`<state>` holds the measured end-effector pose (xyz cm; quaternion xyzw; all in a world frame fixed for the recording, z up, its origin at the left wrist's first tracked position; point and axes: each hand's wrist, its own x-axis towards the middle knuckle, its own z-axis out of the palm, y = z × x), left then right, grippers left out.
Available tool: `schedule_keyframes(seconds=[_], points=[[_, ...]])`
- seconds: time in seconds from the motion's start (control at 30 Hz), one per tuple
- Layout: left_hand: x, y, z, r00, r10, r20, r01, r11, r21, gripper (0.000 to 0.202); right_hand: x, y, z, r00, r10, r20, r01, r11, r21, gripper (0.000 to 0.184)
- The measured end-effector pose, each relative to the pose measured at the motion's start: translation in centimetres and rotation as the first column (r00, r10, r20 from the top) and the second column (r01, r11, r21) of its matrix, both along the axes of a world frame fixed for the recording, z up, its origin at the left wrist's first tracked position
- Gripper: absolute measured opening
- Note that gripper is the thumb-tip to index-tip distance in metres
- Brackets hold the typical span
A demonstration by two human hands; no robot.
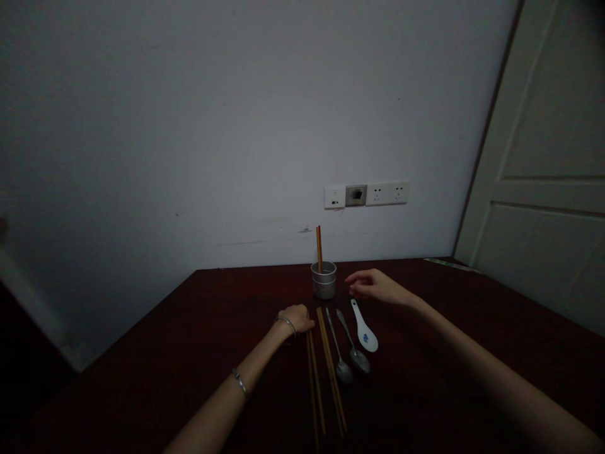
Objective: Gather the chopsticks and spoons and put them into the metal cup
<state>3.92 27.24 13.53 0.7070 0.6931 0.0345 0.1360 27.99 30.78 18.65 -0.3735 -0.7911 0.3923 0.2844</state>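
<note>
A small metal cup (pixel 324 281) stands near the back of the dark red table (pixel 198 353), with a wooden chopstick (pixel 319 248) upright in it. My right hand (pixel 373 285) hovers just right of the cup, fingers loosely curled, nothing visible in them. My left hand (pixel 297 318) rests on the table with its fingers curled, at the top ends of a pair of chopsticks (pixel 314 384); whether it grips them is hidden. Another pair of chopsticks (pixel 331 369), two metal spoons (pixel 350 353) and a white ceramic spoon (pixel 363 328) lie side by side in front of the cup.
A white wall rises right behind the table, with a strip of sockets (pixel 366 194) above the cup. A pale door (pixel 548 189) stands at the right. The table's left edge falls away into shadow.
</note>
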Motion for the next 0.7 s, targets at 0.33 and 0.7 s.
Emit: schedule_keyframes(seconds=[0.33,0.7], points=[[0.1,0.2,-1.0,0.998,0.024,-0.061,-0.023,1.000,0.021,0.036,-0.2,-1.0,0.4,0.998,0.006,-0.063,-0.008,1.000,-0.028,0.029],[-0.2,0.7,-0.1,0.997,0.042,0.066,-0.052,0.986,0.159,0.031,-2.2,-1.7,0.8,0.975,-0.045,-0.219,0.004,0.983,-0.182,0.022]])
